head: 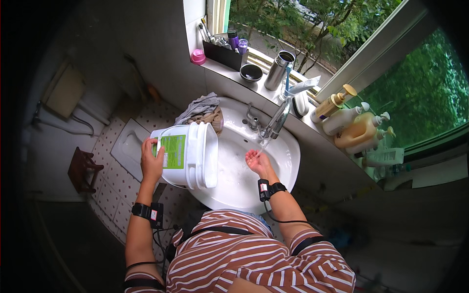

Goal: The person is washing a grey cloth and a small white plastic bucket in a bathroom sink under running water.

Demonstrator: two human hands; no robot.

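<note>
My left hand [152, 159] grips the base end of a white plastic bucket [194, 155] with a green label. The bucket lies tipped on its side over the left part of a white washbasin [234, 196], its mouth facing right. Under the chrome faucet [277, 121], my right hand [258, 162] is cupped palm up, and a thin stream of water [261, 149] runs onto it. That hand holds no object. Grey and brown cloths [205, 111] lie bunched on the basin's back left rim, behind the bucket.
On the windowsill stand a black box [223, 55] of toiletries, a dark bowl [251, 72], a steel flask [279, 71] and several pump bottles [353, 130]. A squat toilet [130, 146] and a small brown stool [84, 170] are on the left. Cables run from my wrist straps.
</note>
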